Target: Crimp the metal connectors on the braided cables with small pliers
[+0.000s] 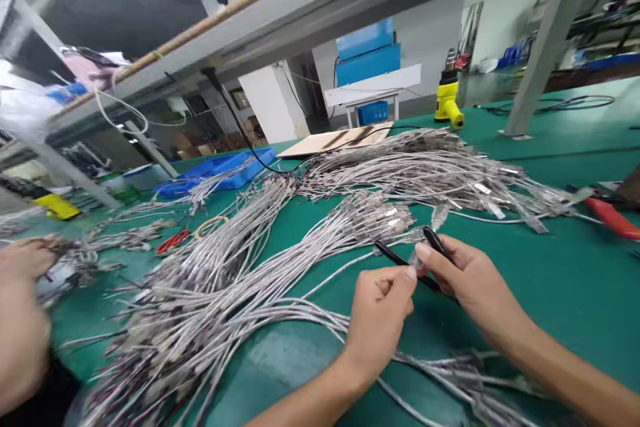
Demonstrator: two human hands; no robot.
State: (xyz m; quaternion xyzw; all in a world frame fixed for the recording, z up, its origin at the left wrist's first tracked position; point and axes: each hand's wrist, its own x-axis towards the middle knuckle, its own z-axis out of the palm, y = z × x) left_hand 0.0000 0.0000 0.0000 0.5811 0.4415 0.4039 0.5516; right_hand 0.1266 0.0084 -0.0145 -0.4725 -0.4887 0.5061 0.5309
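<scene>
My left hand is closed, its thumb and fingers pinching a small clear connector at a cable end. Against it, my right hand has thumb and fingertips on the connector too. A black-handled hand tool is gripped in my right hand; its working end is hidden, so its exact kind does not show. Close to both hands lies a thick bundle of grey cables with clear plugs at the ends. More cables pass under my wrists.
Another cable pile lies farther back. A blue tray, a yellow heat gun and a red-handled tool are on the green table. A co-worker's hand is at the left. A shelf beam crosses overhead.
</scene>
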